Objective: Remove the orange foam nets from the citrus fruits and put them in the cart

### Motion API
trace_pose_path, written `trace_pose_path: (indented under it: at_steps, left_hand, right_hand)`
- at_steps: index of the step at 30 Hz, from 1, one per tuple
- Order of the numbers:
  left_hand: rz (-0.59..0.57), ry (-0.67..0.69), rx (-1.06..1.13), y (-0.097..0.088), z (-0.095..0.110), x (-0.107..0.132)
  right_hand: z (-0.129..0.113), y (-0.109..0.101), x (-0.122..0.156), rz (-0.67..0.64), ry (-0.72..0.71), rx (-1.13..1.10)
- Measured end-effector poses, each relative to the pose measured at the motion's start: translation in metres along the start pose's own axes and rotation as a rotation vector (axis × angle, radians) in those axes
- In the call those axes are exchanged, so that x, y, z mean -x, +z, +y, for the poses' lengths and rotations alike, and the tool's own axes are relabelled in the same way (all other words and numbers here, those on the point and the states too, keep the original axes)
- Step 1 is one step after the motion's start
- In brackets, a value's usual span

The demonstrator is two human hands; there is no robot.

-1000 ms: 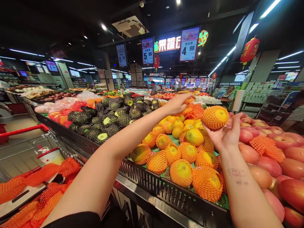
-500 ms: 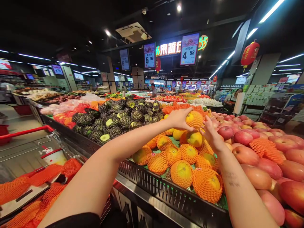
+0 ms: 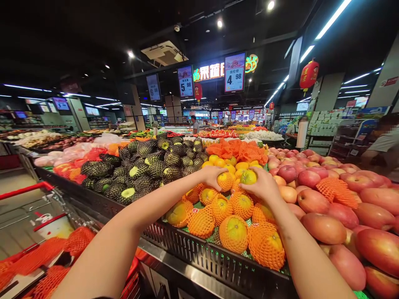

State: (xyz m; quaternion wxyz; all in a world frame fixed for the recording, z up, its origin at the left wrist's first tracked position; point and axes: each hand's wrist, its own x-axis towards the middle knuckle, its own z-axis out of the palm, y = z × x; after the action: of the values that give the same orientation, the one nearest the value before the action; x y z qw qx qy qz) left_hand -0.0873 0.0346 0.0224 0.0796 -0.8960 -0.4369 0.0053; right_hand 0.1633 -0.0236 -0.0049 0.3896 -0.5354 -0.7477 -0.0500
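My left hand (image 3: 214, 177) is closed round an orange in an orange foam net (image 3: 226, 181), low over the front rows of netted oranges (image 3: 234, 232). Close beside it, my right hand (image 3: 263, 185) grips a bare, greenish-yellow orange (image 3: 248, 177), thumb below and fingers over the far side. Behind both hands lie several bare oranges (image 3: 220, 162). A heap of loose orange foam nets (image 3: 237, 149) sits at the back of this section.
Black-netted green fruit (image 3: 149, 162) is piled on the left, red apples (image 3: 330, 203) on the right. A black slatted rail (image 3: 199, 253) edges the stand. At lower left is a shopping cart (image 3: 28, 191) with foam nets. A person (image 3: 385, 145) stands at far right.
The netted orange in my left hand has come down to the other oranges. My right hand has left it and now grips a bare orange. The view has swung slightly right.
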Motion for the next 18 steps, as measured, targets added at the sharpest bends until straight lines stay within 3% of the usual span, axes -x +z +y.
trace_pose_path:
  at_steps: [5, 9, 18]
  left_hand:
    - [-0.242, 0.026, 0.182, -0.009, -0.01, -0.021]
    - [-0.288, -0.044, 0.169, -0.011, -0.015, -0.033]
    - [-0.438, -0.141, 0.238, -0.011, 0.008, -0.027]
  right_hand:
    - [-0.007, -0.007, 0.0, 0.238, 0.154, -0.078]
    - [-0.01, -0.014, 0.0, 0.447, 0.214, -0.145]
    - [-0.004, -0.022, -0.004, 0.543, 0.333, -0.201]
